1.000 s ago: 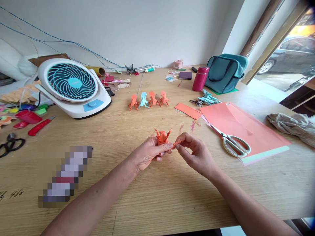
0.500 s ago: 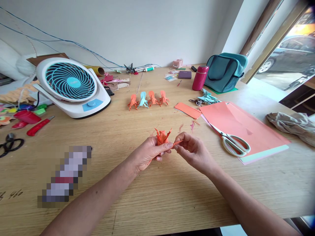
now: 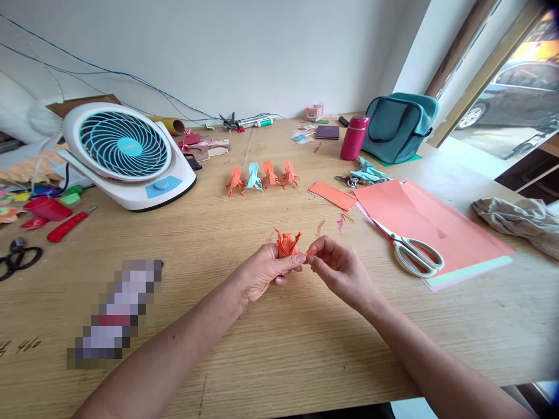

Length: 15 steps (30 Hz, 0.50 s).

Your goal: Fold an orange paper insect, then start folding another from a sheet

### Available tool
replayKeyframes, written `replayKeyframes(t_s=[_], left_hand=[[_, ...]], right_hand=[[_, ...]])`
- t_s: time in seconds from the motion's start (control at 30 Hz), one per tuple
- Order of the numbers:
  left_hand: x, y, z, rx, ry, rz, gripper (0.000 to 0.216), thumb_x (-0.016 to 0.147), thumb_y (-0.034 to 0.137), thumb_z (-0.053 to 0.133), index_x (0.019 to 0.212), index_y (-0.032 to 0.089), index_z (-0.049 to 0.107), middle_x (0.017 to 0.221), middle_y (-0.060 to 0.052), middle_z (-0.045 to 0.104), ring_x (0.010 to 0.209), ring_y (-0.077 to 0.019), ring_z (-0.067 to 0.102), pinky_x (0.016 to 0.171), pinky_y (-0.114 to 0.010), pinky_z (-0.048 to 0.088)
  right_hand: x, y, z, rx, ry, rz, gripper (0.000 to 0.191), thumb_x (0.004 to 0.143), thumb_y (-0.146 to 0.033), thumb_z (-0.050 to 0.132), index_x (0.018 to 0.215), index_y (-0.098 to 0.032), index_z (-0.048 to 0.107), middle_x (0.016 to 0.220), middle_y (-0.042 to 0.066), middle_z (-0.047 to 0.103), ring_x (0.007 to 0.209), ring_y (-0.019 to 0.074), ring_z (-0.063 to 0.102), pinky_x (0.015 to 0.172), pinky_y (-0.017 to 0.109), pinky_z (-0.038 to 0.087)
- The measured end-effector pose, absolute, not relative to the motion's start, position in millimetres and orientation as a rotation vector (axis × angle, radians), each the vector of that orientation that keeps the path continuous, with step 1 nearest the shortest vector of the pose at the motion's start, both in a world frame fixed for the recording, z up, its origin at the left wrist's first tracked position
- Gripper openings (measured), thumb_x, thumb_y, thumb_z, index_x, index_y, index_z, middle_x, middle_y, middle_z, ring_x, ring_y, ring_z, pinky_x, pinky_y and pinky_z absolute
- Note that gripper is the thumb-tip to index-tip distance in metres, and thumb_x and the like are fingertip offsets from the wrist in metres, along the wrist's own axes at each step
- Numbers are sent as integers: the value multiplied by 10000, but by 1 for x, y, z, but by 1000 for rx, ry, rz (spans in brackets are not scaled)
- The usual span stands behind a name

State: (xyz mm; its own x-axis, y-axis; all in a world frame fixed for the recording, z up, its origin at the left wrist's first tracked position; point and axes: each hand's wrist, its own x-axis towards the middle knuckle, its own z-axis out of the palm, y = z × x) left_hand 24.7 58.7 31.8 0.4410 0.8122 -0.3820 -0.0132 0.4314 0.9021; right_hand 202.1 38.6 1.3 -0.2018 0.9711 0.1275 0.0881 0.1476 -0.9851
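An orange folded paper figure [image 3: 287,242] with pointed tips is held just above the wooden table [image 3: 279,349]. My left hand [image 3: 264,273] is closed round its body from the left. My right hand [image 3: 338,269] pinches a thin orange leg of the same figure between thumb and forefinger. Farther back stands a row of finished paper figures [image 3: 262,176], orange ones and one light blue.
White-handled scissors [image 3: 408,251] lie on salmon paper sheets [image 3: 430,230] to the right. A white and teal fan [image 3: 126,154] stands at the left, with black scissors [image 3: 17,256] and a red cutter [image 3: 70,223] near it. A teal bag [image 3: 399,127], pink bottle [image 3: 354,138] and crumpled cloth [image 3: 522,218] sit at the right.
My right hand's pinch on the thin leg has shifted slightly inward toward the figure. Both hands otherwise stay in place.
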Motion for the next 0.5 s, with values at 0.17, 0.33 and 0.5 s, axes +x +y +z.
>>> replayKeyframes(t_s=[0.17,0.33,0.5], left_hand=[[25,58,33,968,992,658,466,594,489,894,728,138,619,635,43,483,526,-34,315,434,-156,196],[24,59,33,842,940,607,446,575,421,922,773,120,658,645,47,477,511,-13,309,433,-142,185],[22,61,35,751,901,585,394,595,340,918,802,111,672,691,33,496,519,-5,333,435,-136,185]], right_hand=[[201,39,1,-1056,-1400,1269,177,875,-364,656,859,-200,591,719,-5,602,646,134,516,594,279,400],[202,39,2,-1019,-1384,1304,206,896,-394,656,848,-202,595,731,-5,584,649,130,514,591,275,419],[209,42,3,-833,-1466,1171,144,925,-306,649,1041,-231,611,941,28,622,817,155,599,761,319,502]])
